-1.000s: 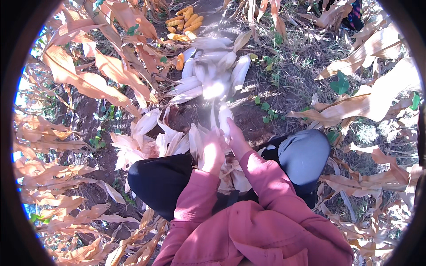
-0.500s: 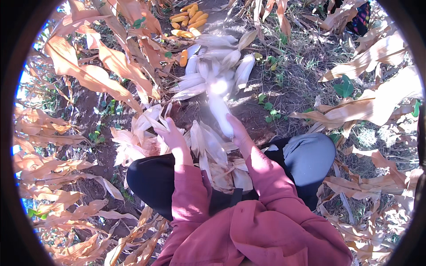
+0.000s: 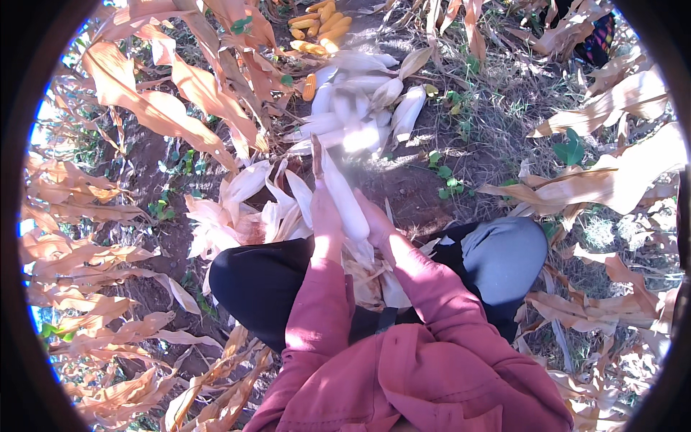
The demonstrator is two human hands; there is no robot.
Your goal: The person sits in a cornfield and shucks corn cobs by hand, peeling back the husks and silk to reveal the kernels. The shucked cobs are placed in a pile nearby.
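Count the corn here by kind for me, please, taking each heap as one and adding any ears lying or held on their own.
Heap of yellow cobs: 1
Heap of pale, husk-wrapped ears: 1
Lone yellow cob: 1
Pale ear between the left hand and right hand: 1
Total: 4

Your head-worn fisheye camera looks steeply down from close above, your pink shirt (image 3: pixel 439 360) filling the frame's lower centre, your left hand (image 3: pixel 326 214) and right hand (image 3: pixel 375 219) mid-frame, yellow corn cobs (image 3: pixel 334 33) farther off, top centre
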